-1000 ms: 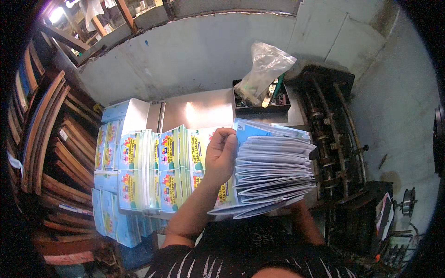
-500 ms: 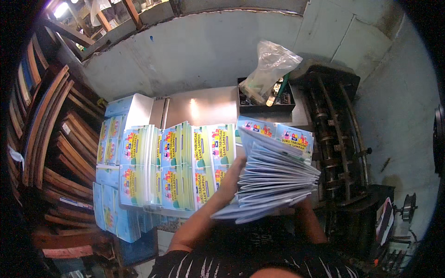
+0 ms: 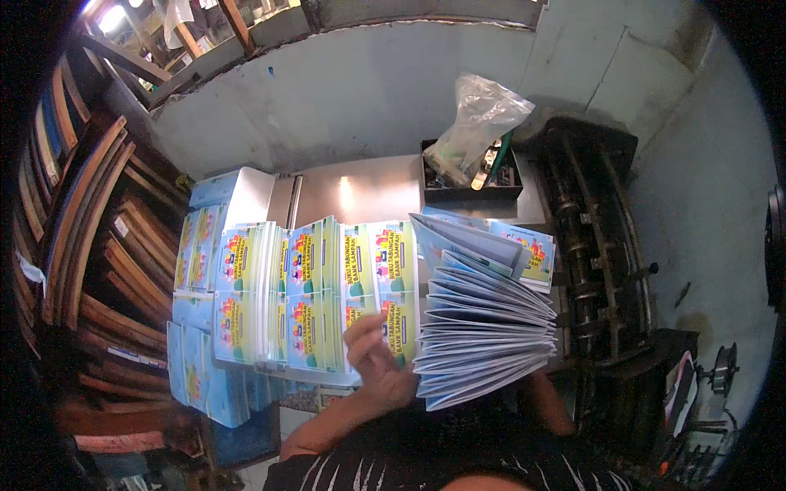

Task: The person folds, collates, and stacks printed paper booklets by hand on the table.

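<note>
A thick fanned stack of folded booklets (image 3: 487, 327) leans in front of me, its white page edges spread toward the right. My right hand is hidden behind it; the right forearm (image 3: 547, 403) reaches up to the stack's lower right side, where the hand appears to hold it. My left hand (image 3: 378, 358) is off the stack, close to its lower left edge, with fingers loosely bent and apart and nothing in them. Just beyond that hand lie rows of booklets with colourful yellow and blue covers (image 3: 311, 295). More such covers (image 3: 532, 254) show behind the fanned stack.
Beyond the booklets runs a bare metal tabletop (image 3: 360, 188). A black box (image 3: 471, 194) there holds a clear plastic bag (image 3: 489, 110) and small tools. A dark machine with rollers (image 3: 585, 245) stands at right, wooden boards in a rack (image 3: 90, 221) at left. A grey wall closes the back.
My left hand has let go of the stack and drawn back toward me and left. The stack's fan has opened wider, with its top booklets tipping away at the far side.
</note>
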Motion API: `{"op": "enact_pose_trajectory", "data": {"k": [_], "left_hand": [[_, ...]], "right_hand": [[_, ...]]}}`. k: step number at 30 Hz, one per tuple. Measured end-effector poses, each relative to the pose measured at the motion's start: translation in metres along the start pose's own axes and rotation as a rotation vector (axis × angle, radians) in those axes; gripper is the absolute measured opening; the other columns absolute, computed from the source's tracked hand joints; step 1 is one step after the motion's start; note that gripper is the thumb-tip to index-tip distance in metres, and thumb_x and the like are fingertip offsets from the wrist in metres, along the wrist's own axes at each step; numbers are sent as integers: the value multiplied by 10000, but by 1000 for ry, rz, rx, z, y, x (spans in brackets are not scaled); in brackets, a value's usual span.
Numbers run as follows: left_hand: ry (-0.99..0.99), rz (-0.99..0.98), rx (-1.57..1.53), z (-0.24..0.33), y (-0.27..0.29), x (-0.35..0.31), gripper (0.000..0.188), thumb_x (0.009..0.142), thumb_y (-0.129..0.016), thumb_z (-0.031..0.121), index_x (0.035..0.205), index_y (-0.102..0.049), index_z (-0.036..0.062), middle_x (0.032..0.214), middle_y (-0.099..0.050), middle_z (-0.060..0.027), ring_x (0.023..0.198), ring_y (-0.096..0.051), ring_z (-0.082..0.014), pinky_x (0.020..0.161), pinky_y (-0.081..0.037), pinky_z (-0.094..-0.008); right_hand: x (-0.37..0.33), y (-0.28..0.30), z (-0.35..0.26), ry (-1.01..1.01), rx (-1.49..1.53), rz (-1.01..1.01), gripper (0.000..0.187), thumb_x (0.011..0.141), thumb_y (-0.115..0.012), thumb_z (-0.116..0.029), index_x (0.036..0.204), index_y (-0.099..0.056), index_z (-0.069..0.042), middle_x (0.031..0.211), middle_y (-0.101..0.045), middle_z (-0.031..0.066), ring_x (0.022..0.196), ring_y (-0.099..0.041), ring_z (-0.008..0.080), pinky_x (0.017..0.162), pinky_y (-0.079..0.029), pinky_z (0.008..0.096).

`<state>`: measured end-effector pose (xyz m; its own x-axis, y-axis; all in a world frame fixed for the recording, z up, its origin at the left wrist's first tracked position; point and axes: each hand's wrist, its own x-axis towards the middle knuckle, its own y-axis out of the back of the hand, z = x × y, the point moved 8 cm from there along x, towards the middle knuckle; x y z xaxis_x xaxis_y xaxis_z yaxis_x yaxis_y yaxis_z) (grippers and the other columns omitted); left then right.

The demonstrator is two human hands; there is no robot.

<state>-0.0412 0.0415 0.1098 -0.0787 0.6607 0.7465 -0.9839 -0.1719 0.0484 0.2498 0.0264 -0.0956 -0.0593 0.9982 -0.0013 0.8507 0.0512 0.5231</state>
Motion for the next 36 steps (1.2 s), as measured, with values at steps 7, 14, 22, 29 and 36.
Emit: {"op": "enact_pose_trajectory", "data": {"k": [7, 14, 22, 29, 36], "left_hand": [[34, -270, -16, 27, -1, 28, 252, 759, -655, -23, 989, -558, 16, 848, -598, -131, 707, -571, -252, 637, -446, -342], [3, -313, 6, 28, 0, 33, 160, 774, -638, -7, 931, -606, 0, 858, -622, -138, 744, -584, -253, 649, -455, -338], [109, 75, -224, 19, 44, 41, 82, 893, -557, 87, 871, -582, 12, 815, -605, -140, 758, -594, -267, 656, -484, -350], [5, 328, 1461, 5, 130, 96, 496, 988, -305, 401, 1050, -495, -53, 996, -528, -268, 892, -535, -446, 765, -432, -529], [-38, 468, 1478, -40, 162, 134, 317, 883, -511, 87, 1187, -494, 0, 1071, -539, -231, 980, -531, -394, 835, -433, -469]], "right_hand": [[4, -8, 3, 13, 9, -21, 701, 817, -597, -489, 1352, -401, -81, 1378, -421, 147, 1245, -405, 312, 1087, -274, 442], [-1, -3, 5, 1, -1, -10, 685, 817, -599, -476, 1347, -411, -84, 1380, -421, 146, 1249, -401, 313, 1087, -272, 442], [0, -7, 7, 6, -15, -6, 668, 817, -601, -461, 1341, -424, -87, 1381, -422, 146, 1253, -397, 314, 1088, -269, 441], [-4, -3, 22, 17, -108, 24, 653, 817, -603, -448, 1336, -434, -89, 1383, -422, 145, 1257, -393, 314, 1088, -267, 441], [27, -11, -105, 224, -222, -162, 581, 817, -604, -425, 1274, -489, -85, 1307, -497, 143, 1229, -433, 307, 1078, -305, 428]]}}
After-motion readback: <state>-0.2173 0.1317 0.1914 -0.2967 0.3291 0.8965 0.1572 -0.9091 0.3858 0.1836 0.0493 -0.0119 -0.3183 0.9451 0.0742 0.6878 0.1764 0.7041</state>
